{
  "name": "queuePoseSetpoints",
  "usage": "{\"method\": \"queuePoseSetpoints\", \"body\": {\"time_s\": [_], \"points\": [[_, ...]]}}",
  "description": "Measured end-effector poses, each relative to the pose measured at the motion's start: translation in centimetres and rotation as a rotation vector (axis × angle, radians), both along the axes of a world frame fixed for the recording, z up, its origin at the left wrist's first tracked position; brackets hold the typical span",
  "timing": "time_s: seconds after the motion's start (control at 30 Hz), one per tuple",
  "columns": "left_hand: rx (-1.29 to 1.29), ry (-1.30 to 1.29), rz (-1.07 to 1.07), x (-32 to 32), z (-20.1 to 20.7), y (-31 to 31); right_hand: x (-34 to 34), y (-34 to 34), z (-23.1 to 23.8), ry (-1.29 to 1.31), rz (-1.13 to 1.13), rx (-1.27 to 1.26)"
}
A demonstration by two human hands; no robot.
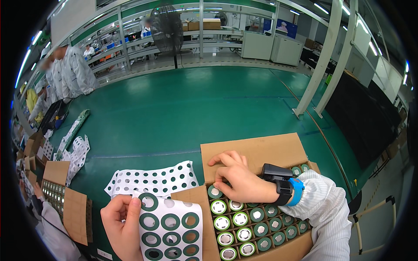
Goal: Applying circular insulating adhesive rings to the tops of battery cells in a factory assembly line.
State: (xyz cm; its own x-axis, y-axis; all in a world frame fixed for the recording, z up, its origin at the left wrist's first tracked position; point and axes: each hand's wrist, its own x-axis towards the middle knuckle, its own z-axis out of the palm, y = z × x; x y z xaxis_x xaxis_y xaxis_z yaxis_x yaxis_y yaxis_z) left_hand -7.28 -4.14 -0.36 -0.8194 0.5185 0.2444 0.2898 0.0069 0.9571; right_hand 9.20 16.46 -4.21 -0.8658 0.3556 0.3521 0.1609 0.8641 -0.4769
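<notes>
My left hand (124, 222) pinches the upper left corner of a white sheet of green ring stickers (170, 202) between thumb and fingers. On the right, an opened cardboard box (257, 150) holds upright cylindrical battery cells (222, 222) in divided rows. Some cells have dark green rings on their tops; others show pale metal tops with bright green edges. My right hand (237, 178) reaches over the box's far left corner. Its thumb and index finger come together at a green ring sticker (214, 192) on the corner cell, while the other fingers stay raised.
A used white sheet with holes (152, 179) lies behind my left hand. At left are more sticker sheets (78, 152), another box of cells (56, 167) and a person's sleeve (54, 230). Metal posts (322, 61) rise from the green table (174, 108). People in white (76, 71) stand far left.
</notes>
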Motion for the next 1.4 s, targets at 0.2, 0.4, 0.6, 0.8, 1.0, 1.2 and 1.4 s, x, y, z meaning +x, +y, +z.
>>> {"method": "queuePoseSetpoints", "body": {"time_s": [0.2,0.4,0.6,0.8,1.0,1.2,1.4], "points": [[-0.076,-0.001,-0.121,-0.6,1.4,-0.1,0.0,0.0,0.0,-0.004,0.003,0.023],[-0.012,0.003,-0.007,-0.2,-0.1,-0.1,-0.1,-0.3,0.1,0.033,-0.020,0.276],[-0.060,-0.019,-0.133,-0.5,1.4,-0.1,0.0,-1.0,1.4,-0.133,-0.111,0.578],[-0.051,-0.047,-0.189,-0.2,0.8,0.4,0.4,-0.2,1.1,-0.031,0.356,0.306],[0.090,-0.070,-0.261,0.7,1.1,1.6,2.4,-2.4,3.2,-0.290,0.399,0.469],[-0.113,0.089,-0.494,2.6,2.3,1.8,1.4,-2.1,6.8,-0.227,0.295,-0.264],[-0.166,0.149,-0.577,3.4,3.0,2.2,1.4,-4.4,5.8,0.297,0.310,-0.307]]}}
